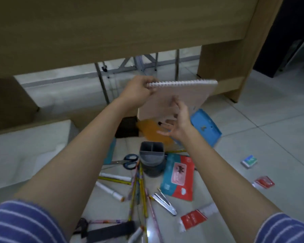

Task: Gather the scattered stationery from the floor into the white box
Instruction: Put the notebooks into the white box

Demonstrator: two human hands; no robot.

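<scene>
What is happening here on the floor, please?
A person is tidying stationery off the floor. The left hand grips a spiral notebook by its wire corner and holds it in the air, while the right hand is open just under it. Scissors, a grey pen holder, pencils and markers lie scattered below.

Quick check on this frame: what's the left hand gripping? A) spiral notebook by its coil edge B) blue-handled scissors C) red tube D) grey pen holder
A: the left hand is curled round the coil-bound corner of the spiral notebook, held up above the floor, while the scissors, grey pen holder and red tube all lie on the floor untouched.
</scene>
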